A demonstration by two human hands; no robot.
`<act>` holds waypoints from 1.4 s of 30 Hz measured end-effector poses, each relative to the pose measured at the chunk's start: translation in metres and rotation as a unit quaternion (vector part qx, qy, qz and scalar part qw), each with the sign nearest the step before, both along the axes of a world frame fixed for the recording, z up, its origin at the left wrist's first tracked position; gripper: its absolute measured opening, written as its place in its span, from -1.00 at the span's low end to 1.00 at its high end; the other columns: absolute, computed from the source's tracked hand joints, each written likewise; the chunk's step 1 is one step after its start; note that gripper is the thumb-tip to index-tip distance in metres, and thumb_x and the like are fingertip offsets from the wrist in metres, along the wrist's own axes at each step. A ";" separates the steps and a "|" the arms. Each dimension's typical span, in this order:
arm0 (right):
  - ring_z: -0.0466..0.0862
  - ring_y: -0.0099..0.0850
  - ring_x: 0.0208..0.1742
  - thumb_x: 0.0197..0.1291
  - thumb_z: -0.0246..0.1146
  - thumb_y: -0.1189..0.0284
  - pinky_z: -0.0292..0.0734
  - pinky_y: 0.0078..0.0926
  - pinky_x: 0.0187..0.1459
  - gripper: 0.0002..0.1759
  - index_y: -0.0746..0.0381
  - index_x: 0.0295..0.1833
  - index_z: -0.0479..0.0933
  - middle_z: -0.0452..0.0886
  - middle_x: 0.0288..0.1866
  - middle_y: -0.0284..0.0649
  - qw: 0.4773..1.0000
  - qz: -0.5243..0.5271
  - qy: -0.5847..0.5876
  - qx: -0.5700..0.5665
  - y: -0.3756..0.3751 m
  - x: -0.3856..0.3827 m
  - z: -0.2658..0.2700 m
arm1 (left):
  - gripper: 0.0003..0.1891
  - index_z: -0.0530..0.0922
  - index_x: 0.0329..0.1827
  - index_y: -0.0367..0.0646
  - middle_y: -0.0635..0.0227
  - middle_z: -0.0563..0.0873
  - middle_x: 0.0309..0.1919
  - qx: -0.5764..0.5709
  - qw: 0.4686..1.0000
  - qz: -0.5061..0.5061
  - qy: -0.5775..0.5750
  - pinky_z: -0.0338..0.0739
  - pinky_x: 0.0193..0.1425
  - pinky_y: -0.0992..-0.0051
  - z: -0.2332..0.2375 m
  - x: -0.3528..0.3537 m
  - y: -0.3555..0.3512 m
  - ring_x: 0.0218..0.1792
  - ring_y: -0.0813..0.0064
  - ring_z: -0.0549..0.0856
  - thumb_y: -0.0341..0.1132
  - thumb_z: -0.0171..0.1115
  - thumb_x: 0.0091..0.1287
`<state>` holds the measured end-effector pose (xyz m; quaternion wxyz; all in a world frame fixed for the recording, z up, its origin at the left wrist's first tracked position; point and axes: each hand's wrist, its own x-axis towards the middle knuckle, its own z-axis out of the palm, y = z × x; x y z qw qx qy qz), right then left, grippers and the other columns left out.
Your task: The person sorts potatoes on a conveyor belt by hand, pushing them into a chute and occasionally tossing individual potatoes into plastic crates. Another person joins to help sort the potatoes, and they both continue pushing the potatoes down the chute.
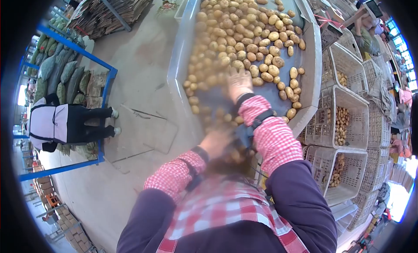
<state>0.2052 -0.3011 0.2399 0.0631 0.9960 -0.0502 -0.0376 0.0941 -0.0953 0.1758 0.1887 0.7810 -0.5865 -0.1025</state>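
Many potatoes [254, 48] lie heaped on a sorting table [175, 72] with raised pale metal sides and a bluish bed. My right hand [239, 82] reaches forward onto the near edge of the heap. Its fingers are extended against the potatoes, with no potato gripped in them. Nearer my body, my left hand [217, 142] is smeared by motion at the table's near end, beside a few blurred potatoes [236, 155]. Its fingers cannot be made out. A haze covers the left part of the heap. Checked sleeve covers [278, 137] are on both forearms.
Stacked plastic crates [348, 96] stand along the right, some with small potatoes [342, 124]. On the left, a person [65, 122] stands by a blue metal rack [111, 74] of filled sacks [61, 74]. Flattened cardboard [113, 11] is piled at upper left.
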 end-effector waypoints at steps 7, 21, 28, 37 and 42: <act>0.72 0.02 0.16 0.39 0.13 0.44 0.61 -0.07 0.22 -0.69 0.17 0.17 0.63 0.70 0.11 0.03 0.927 -0.071 0.001 0.368 0.023 -0.099 -0.039 | -0.65 0.67 0.13 0.02 0.32 0.70 0.10 0.105 0.993 0.016 0.055 0.55 0.27 0.20 0.008 0.003 -0.007 0.17 0.25 0.66 -0.19 0.24 0.29; 0.71 0.02 0.13 0.45 0.09 0.28 0.59 0.01 0.17 -0.70 0.02 0.15 0.64 0.74 0.06 -0.02 0.961 -0.187 0.003 0.206 -0.051 -0.104 -0.051 | -0.72 0.66 0.12 0.10 0.41 0.75 -0.15 0.190 0.979 -0.042 0.060 0.62 0.12 0.20 -0.003 0.004 -0.002 0.01 0.30 0.74 -0.16 0.19 0.40; 0.74 -0.22 0.03 0.40 0.28 0.34 0.61 -0.23 0.11 -0.66 0.12 0.24 0.65 0.72 -0.06 -0.20 0.803 -0.226 0.017 0.552 -0.045 -0.137 -0.078 | -0.61 0.65 0.28 0.16 0.43 0.77 -0.09 0.216 0.973 -0.056 0.061 0.61 0.10 0.23 -0.009 0.005 -0.002 0.00 0.31 0.74 -0.13 0.20 0.40; 0.70 -0.49 -0.12 0.46 0.31 0.41 0.64 -0.50 -0.05 -0.68 0.23 0.25 0.69 0.77 -0.05 -0.34 0.766 -0.232 -0.204 0.564 -0.077 -0.103 -0.018 | -0.59 0.57 0.37 0.19 0.35 0.78 -0.14 0.110 0.991 -0.012 0.071 0.64 0.04 0.20 -0.018 0.003 0.002 -0.05 0.29 0.76 -0.06 0.20 0.48; 0.74 -0.03 0.15 0.31 0.21 0.49 0.63 -0.05 0.23 -0.55 0.06 0.31 0.56 0.63 0.26 -0.01 0.953 -0.064 0.253 0.154 0.013 -0.159 -0.042 | -0.63 0.60 0.33 0.17 0.33 0.78 -0.10 0.212 0.972 -0.030 0.093 0.65 0.03 0.23 -0.005 0.008 -0.005 -0.05 0.28 0.76 -0.10 0.16 0.50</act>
